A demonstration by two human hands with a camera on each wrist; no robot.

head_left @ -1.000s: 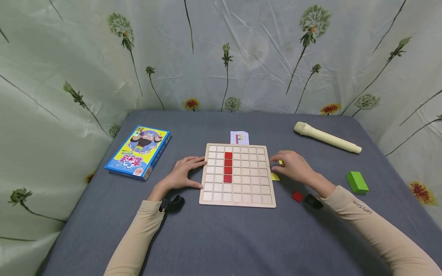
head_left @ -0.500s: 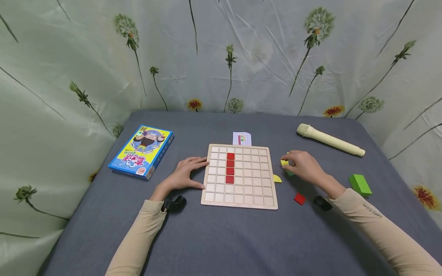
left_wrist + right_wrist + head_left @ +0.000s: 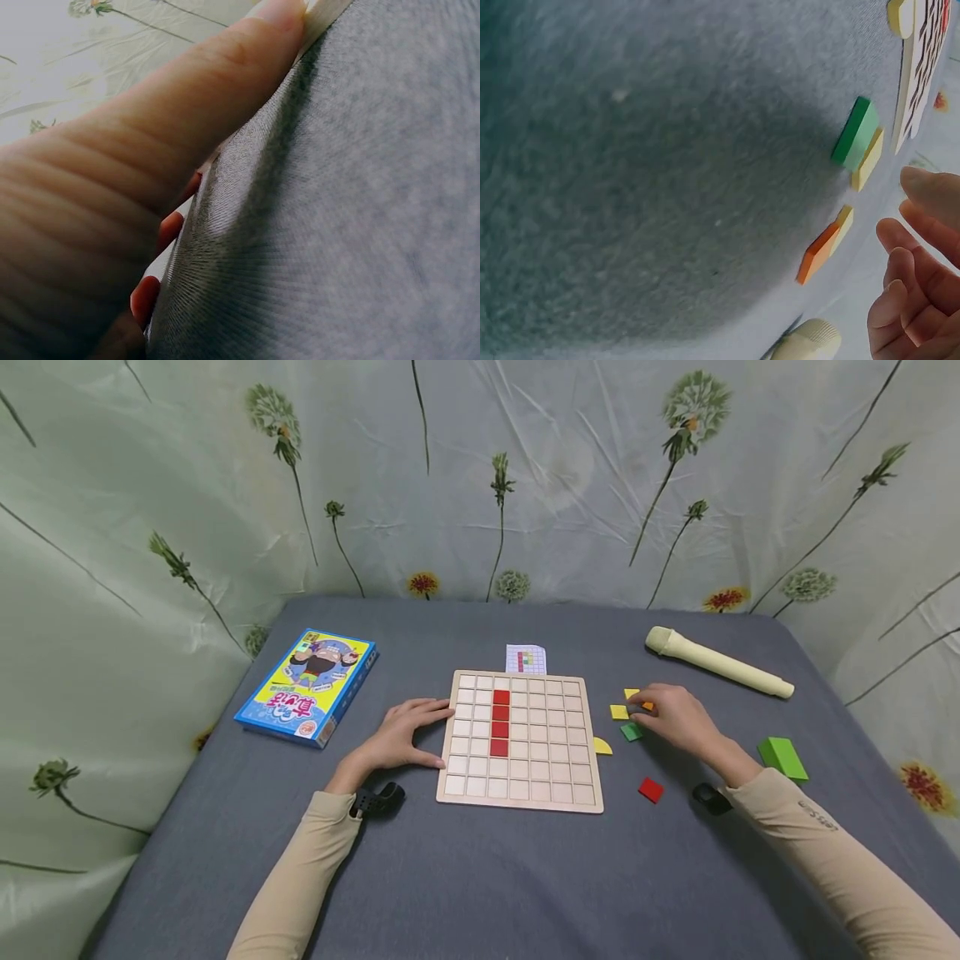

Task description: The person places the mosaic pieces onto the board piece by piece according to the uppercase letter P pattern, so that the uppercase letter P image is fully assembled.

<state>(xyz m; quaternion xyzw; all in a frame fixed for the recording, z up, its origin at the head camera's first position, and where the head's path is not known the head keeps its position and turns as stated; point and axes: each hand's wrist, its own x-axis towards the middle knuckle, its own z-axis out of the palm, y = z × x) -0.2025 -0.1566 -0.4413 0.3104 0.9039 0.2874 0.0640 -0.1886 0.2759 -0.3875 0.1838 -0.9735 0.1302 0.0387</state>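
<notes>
My left hand (image 3: 401, 737) rests against the left edge of a wooden grid board (image 3: 551, 772), thumb and fingers spread along it. In one column of the board lie several red square tiles (image 3: 500, 713). My right hand (image 3: 677, 718) is over small loose tiles right of the board, its fingers bent and holding nothing. By its fingertips are an orange tile (image 3: 819, 252), two yellow tiles (image 3: 618, 712) and a green tile (image 3: 855, 135). A yellow half-round piece (image 3: 602, 747) touches the board's right edge. Nearer me lies a loose red tile (image 3: 651, 790).
Behind the board, a small printed card (image 3: 527, 658) shows a coloured grid. A blue and yellow box (image 3: 307, 685) lies at left. On the right are a cream microphone-shaped object (image 3: 720, 664) and a green block (image 3: 782, 759), all on a grey cloth (image 3: 480, 885).
My right hand has moved rightward from near the board's edge, uncovering the yellow, green and orange tiles. The left hand stays at the board, and the head view has shifted slightly.
</notes>
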